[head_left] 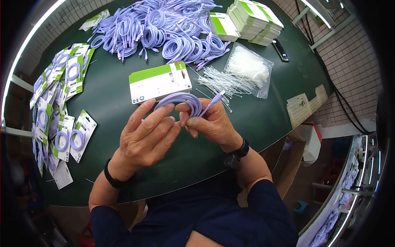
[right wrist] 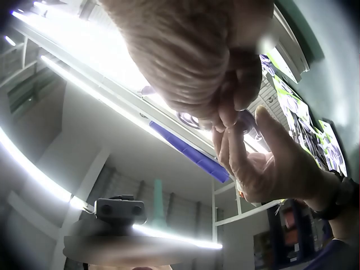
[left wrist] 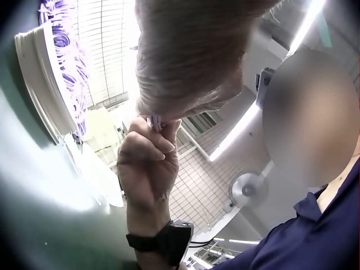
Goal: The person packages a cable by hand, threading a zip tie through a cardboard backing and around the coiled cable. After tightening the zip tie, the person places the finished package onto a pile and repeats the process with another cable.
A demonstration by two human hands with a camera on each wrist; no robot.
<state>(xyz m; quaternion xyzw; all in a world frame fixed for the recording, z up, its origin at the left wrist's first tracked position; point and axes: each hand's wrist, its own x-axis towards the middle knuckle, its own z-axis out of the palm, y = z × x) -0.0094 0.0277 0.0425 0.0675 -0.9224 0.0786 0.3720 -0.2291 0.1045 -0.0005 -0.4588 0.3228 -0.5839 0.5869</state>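
A coiled lavender cable (head_left: 181, 98) is held between both hands, above the near middle of the table. My left hand (head_left: 146, 133) grips the coil's left side, its fingers over the front. At the right side my right hand (head_left: 216, 123) pinches the loops between thumb and fingers. One plug end (head_left: 219, 96) sticks up past the right hand. In the left wrist view the left hand (left wrist: 191, 56) hides most of the coil, while the right hand (left wrist: 149, 163) shows below it. Behind the coil lies a white and green stack of cards (head_left: 160, 84).
Carded cables (head_left: 74, 78) cover the table's left side. A big heap of lavender cables (head_left: 164, 29) lies at the back, beside stacked packaging cards (head_left: 253, 20). Loose white cable ties (head_left: 224, 82) and a bag of ties (head_left: 249, 68) lie right of centre, near a dark phone-like object (head_left: 281, 50).
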